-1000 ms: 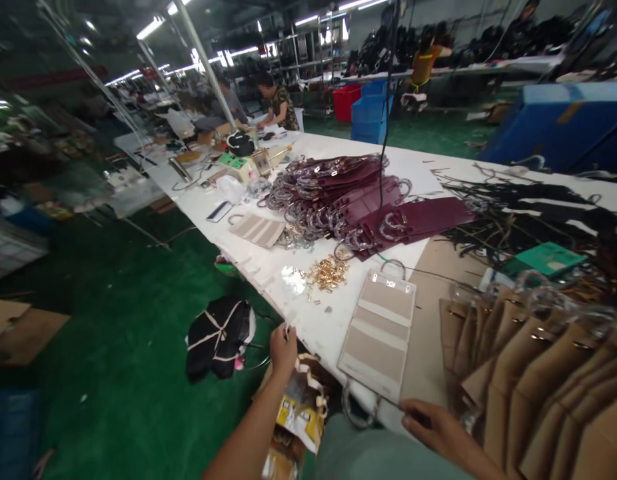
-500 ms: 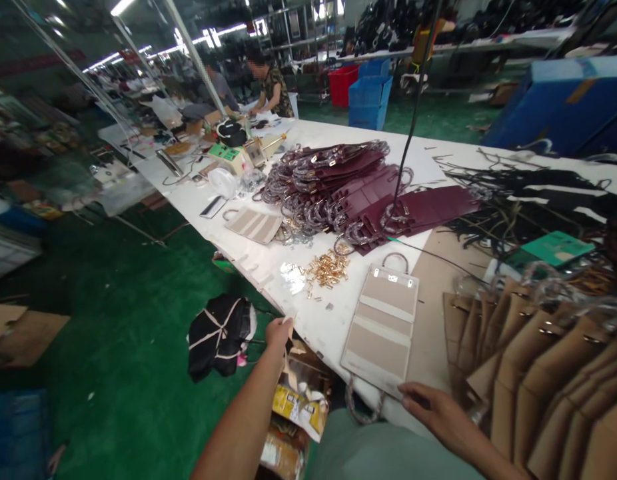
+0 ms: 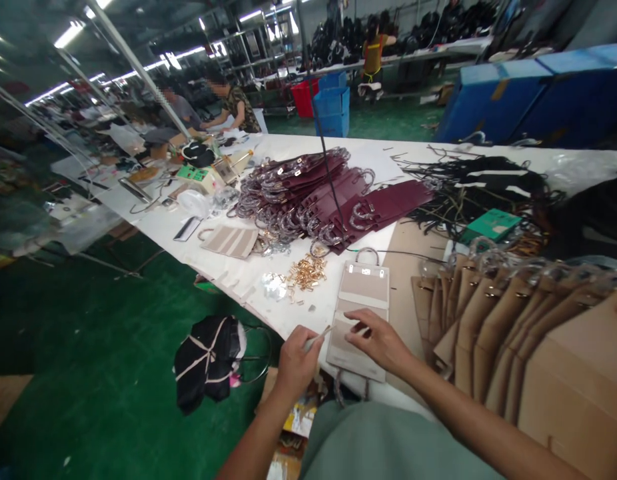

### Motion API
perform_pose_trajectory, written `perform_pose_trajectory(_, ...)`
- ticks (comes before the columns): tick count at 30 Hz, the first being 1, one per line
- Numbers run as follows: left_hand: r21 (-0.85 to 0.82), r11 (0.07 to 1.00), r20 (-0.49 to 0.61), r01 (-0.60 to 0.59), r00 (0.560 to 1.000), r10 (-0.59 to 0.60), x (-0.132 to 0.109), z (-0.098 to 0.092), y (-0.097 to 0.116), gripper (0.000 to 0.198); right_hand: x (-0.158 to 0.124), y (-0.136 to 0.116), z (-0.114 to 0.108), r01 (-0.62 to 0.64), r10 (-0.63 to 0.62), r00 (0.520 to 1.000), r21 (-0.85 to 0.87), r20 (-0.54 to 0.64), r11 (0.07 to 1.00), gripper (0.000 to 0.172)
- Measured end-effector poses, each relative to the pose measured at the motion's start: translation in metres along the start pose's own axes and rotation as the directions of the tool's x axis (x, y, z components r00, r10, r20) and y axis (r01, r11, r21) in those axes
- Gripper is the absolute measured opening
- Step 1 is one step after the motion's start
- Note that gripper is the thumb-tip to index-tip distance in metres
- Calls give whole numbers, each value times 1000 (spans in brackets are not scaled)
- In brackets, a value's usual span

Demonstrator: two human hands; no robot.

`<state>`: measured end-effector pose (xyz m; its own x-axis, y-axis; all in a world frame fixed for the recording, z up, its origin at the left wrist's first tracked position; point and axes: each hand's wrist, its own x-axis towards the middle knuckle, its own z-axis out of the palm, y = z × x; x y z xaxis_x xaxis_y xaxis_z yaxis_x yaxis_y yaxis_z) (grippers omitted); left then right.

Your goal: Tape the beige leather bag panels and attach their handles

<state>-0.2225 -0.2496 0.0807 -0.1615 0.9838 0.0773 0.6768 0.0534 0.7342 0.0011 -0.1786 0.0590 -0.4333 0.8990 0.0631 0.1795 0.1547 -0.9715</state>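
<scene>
My left hand is closed on a thin, pale strip whose tip points up and to the right. What the strip is made of I cannot make out. My right hand hovers just right of the strip's tip, fingers curved and apart, with nothing visible in it. Beneath the right hand lies a flat beige bag panel with pale bands across it, a looped handle at its far end and metal fittings near that handle. A second handle hangs over the table's near edge.
Gold metal pieces are heaped left of the panel. Maroon bag pieces are piled behind. Tan bag pieces stand in a row at right. A black bundle sits low at left. A dark cord hangs over the table.
My left hand has risen from the table's edge toward the panel with the pale strip. My right hand has left the panel's near corner and moved up and left over it. The view has shifted right.
</scene>
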Motion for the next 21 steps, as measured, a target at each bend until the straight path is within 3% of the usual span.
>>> perform_pose_trajectory(4,-14,1000,32,7,999,-7,0,6,26,14,10,-12,0,66,-66,998,-39,21,997,12)
perform_pose_trajectory(6,-71,997,37,32,999,-30,2,13,31,8,8,-13,-3,63,-63,998,-56,-4,996,13)
perform_pose_trajectory(8,-184,982,44,43,998,-36,8,20,35,38,5,-11,-8,66,-67,998,-78,-13,995,13)
perform_pose_trajectory(10,-293,955,120,39,993,-3,17,27,40,61,3,-8,-15,79,-79,997,-115,10,990,13)
perform_pose_trajectory(14,-312,949,370,30,924,93,42,42,48,42,1,0,-34,70,-68,998,-179,16,981,14)
perform_pose_trajectory(18,-244,968,421,63,906,47,63,61,43,26,2,11,-50,17,-23,1000,-301,-15,953,13)
perform_pose_trajectory(21,-200,978,439,49,897,45,74,74,40,19,7,22,-55,-3,-11,1000,-469,-27,883,14)
